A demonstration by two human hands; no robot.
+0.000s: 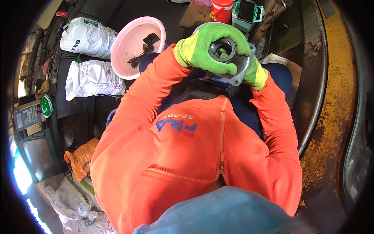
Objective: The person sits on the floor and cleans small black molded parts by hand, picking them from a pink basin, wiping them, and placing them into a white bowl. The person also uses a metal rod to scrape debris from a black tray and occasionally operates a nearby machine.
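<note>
A grey flanged housing [238, 73] with rounded corners and bolt holes is held up in front of me, above my lap. A dark round ring [212, 50] rims its opening, and green glove material shows through the hole. My left hand [204, 41], in a green and yellow glove, wraps over the top and near side of the housing, fingers curled. At the right edge, my right hand [257, 74], gloved alike, supports the housing from behind; most of its fingers are hidden by the part.
A pink basin [118, 50] holding dark, thin pieces stands to the left. Beside it lie two white sacks [91, 41]. A red bucket [223, 13] and a teal basket [242, 25] stand at the far side. A rusty yellow metal edge [331, 97] runs along the right.
</note>
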